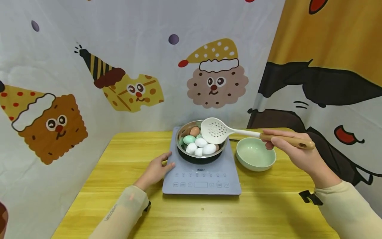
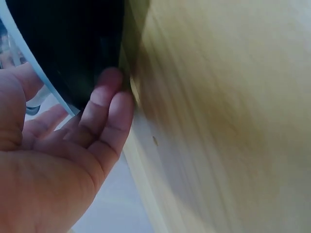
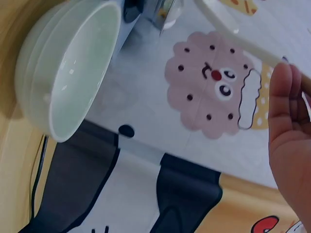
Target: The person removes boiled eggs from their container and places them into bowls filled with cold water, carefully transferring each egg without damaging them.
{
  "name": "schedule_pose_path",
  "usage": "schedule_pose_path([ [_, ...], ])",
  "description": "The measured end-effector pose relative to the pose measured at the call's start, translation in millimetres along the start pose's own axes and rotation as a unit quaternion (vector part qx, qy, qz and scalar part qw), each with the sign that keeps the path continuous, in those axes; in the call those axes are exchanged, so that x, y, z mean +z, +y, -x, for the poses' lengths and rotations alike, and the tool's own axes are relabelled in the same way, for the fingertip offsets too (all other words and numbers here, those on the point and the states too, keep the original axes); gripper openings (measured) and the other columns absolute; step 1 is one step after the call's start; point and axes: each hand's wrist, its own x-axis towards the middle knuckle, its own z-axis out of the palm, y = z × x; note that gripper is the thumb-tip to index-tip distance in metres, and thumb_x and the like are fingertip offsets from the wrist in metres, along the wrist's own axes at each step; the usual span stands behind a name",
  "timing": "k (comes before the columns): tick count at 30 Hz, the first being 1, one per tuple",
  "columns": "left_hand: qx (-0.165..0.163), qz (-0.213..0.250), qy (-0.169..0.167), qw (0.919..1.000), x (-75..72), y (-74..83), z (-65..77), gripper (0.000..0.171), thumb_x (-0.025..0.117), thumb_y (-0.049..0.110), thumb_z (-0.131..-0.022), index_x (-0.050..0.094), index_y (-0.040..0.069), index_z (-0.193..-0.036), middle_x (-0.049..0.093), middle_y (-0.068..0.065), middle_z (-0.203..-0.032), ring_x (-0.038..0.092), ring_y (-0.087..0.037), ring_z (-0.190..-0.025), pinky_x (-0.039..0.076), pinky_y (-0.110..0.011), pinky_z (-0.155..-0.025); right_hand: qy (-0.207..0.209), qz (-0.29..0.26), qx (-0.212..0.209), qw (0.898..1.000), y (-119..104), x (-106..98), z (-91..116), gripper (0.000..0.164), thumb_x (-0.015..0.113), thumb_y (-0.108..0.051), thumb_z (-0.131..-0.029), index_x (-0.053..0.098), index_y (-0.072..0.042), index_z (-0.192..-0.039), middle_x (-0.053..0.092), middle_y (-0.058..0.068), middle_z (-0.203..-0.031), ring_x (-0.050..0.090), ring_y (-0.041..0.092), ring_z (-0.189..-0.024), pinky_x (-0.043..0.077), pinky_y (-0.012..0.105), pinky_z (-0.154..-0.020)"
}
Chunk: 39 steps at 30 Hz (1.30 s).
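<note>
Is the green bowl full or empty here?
Empty. The head view shows only bare inner surface in the green bowl; the visible eggs sit in the pan.

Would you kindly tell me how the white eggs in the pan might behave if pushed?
The white eggs look rounded, so they would probably roll, though the raised wall of the pan should limit that. Their smooth surfaces may slide easily off the slotted spoon. They look like shell eggs, so knocks could crack them.
</note>
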Motion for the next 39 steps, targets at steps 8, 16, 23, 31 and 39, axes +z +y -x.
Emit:
schedule_pose_path([
  [8, -0.003, 0.008, -0.014, 0.9999, -6.2, -1.5, 7.3, 0.065, 0.068, 0.033, -0.107, 0.043, 0.016, -0.165, 0.054, -0.022, -0.160, 0.055, -0.040, -0.147, 0.052, -0.054, -0.116, -0.036, -0.008, -0.005, 0.999, 16.2, -17.1, 1.6, 0.040, 0.055, 0.021, -0.097, 0.067, 0.013, -0.135, 0.082, 0.010, -0.121, 0.079, 0.014, -0.095, 0.060, 0.015, -0.092],
  [16, -0.009, 0.059, -0.034, 0.9976, -7.1, -5.8, 9.5, 0.063, 0.068, 0.028, -0.107, 0.044, 0.017, -0.164, 0.055, -0.022, -0.160, 0.069, -0.032, -0.130, 0.063, -0.039, -0.093, -0.089, 0.017, -0.035, 0.995, 10.4, -18.1, -2.8, 0.044, 0.060, 0.024, -0.092, 0.069, 0.011, -0.133, 0.079, 0.005, -0.129, 0.079, 0.011, -0.103, 0.060, 0.016, -0.093],
  [23, 0.061, -0.152, 0.014, 0.9864, -14.0, -8.3, 13.5, 0.058, 0.065, 0.045, -0.106, 0.056, 0.022, -0.158, 0.035, -0.019, -0.173, 0.025, -0.054, -0.161, 0.009, -0.081, -0.126, -0.121, 0.079, -0.087, 0.986, -2.9, -7.5, -16.4, 0.046, 0.068, 0.022, -0.088, 0.076, 0.003, -0.128, 0.079, -0.002, -0.130, 0.079, 0.006, -0.104, 0.061, 0.016, -0.090],
  [31, 0.100, -0.218, 0.006, 0.9707, -22.2, -15.9, 19.3, 0.055, 0.063, 0.049, -0.106, 0.058, 0.026, -0.156, 0.031, -0.020, -0.175, 0.012, -0.059, -0.161, 0.001, -0.089, -0.119, -0.125, -0.026, -0.017, 0.992, 11.9, -14.2, -24.0, 0.038, 0.056, 0.020, -0.098, 0.069, 0.012, -0.132, 0.081, 0.004, -0.124, 0.078, 0.014, -0.095, 0.062, 0.019, -0.090],
  [39, 0.094, -0.200, -0.001, 0.9752, -24.2, -19.2, 19.2, 0.058, 0.061, 0.051, -0.107, 0.055, 0.026, -0.158, 0.029, -0.022, -0.175, 0.010, -0.061, -0.161, -0.001, -0.089, -0.118, -0.165, -0.057, 0.072, 0.982, 27.2, -28.3, -38.1, 0.039, 0.050, 0.009, -0.106, 0.060, 0.010, -0.144, 0.080, 0.003, -0.128, 0.078, 0.013, -0.100, 0.062, 0.023, -0.093],
])
